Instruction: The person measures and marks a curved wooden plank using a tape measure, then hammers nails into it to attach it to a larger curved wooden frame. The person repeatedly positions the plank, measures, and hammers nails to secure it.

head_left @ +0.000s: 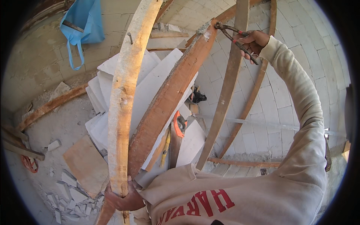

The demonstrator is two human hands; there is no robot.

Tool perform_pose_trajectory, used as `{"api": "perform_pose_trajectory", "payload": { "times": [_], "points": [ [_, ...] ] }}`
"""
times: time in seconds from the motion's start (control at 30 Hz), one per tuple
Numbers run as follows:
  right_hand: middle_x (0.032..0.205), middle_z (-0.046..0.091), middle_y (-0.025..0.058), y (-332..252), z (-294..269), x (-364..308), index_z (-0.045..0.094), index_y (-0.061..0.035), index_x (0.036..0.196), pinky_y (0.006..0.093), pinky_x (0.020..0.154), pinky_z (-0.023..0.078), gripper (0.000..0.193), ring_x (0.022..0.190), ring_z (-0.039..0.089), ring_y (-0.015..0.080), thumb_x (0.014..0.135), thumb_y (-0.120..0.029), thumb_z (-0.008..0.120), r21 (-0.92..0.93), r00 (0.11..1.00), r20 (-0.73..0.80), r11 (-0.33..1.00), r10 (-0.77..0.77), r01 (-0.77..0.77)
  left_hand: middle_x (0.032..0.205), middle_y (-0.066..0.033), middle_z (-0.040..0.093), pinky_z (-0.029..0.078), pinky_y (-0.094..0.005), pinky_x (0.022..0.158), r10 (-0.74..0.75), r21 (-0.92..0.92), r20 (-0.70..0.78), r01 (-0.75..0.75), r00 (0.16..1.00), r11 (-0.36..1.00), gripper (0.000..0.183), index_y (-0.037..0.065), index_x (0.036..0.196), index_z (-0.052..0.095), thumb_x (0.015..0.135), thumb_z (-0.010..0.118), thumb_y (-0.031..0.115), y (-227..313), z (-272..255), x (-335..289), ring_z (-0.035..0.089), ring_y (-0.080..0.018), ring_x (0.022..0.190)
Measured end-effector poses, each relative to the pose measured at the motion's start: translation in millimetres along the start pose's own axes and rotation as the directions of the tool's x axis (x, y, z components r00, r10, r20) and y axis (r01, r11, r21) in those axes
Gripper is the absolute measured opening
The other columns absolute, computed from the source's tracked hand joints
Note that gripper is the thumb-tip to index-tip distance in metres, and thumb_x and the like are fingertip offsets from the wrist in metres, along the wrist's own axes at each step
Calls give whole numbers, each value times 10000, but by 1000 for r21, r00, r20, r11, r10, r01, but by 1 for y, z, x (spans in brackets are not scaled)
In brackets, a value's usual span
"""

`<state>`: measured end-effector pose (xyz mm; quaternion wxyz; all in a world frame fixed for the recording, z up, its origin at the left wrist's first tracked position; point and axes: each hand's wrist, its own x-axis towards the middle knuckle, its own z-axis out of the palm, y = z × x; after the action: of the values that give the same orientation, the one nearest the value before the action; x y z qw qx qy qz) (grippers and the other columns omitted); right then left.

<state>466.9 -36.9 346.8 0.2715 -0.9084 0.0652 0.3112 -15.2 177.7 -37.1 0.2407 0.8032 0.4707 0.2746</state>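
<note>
My right hand (pixel 255 44) is closed round the red-and-black handles of a pair of pincers (pixel 231 36). Their jaws are at the far tip of a reddish-brown board (pixel 170 90), which has a crust of mortar along one edge; whether they grip a nail there is too small to tell. Lower down, my left hand (pixel 125 198) wraps round the near end of a long pale plank (pixel 123 90). A bent nail (pixel 130 38) sticks out near that plank's far end. The two pieces of wood lean side by side, the plank left of the board.
White blocks (pixel 101 75) are stacked behind the wood, with an orange-handled saw (pixel 180 123) and a yellow-handled tool (pixel 165 150) on them. Two more planks (pixel 225 90) lean at right. A blue bag (pixel 88 24) hangs at upper left; rubble (pixel 77 195) litters the floor.
</note>
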Motion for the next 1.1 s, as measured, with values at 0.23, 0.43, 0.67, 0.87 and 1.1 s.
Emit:
{"api": "perform_pose_trajectory", "payload": {
  "times": [0.23, 0.43, 0.67, 0.87, 1.1],
  "points": [
    [776, 671, 89, 171, 164, 74, 607, 44, 1212, 351, 576, 533, 233, 613, 630, 170, 1074, -111, 501, 90, 693, -565, 802, -448, 591, 1017, -146, 664, 507, -494, 876, -54, -26, 91, 57, 994, 998, 660, 17, 1161, 663, 682, 988, 334, 4, -7, 3, 633, -390, 987],
    [845, 700, 84, 340, 308, 24, 646, 29, 1305, 308, 622, 542, 300, 661, 652, 149, 1066, -132, 562, 428, 913, -350, 831, -211, 356, 1041, -157, 682, 522, -497, 877, -35, -11, 53, 36, 998, 999, 642, 23, 1159, 672, 734, 969, 401, -1, -4, -1, 653, -387, 996],
    [879, 747, 149, 518, 398, -20, 629, -53, 1364, 404, 686, 594, 388, 719, 730, 251, 987, -143, 604, 232, 996, -86, 973, 27, -7, 1103, -165, 763, 559, -386, 884, -35, -50, 85, 39, 996, 998, 608, -2, 1223, 692, 845, 902, 425, 5, -9, 2, 727, -272, 962],
    [1068, 760, 157, 542, 381, -24, 541, -232, 1552, 482, 900, 587, 741, 1008, 727, 373, 829, -143, 681, -525, 990, -125, 842, 67, -124, 1088, -172, 774, 554, -381, 896, 118, -129, 85, -106, 989, 986, 594, -51, 1226, 705, 876, 880, 396, 3, -15, 2, 713, -257, 938],
    [1006, 764, 197, 656, 416, 18, 550, -154, 1505, 490, 808, 611, 657, 866, 757, 334, 869, -198, 707, -91, 986, -129, 992, -102, 91, 1029, -193, 789, 570, -381, 864, 218, 17, 31, -219, 975, 976, 617, -81, 1201, 719, 849, 903, 392, 19, -63, -9, 738, -265, 902]
  ]
}}
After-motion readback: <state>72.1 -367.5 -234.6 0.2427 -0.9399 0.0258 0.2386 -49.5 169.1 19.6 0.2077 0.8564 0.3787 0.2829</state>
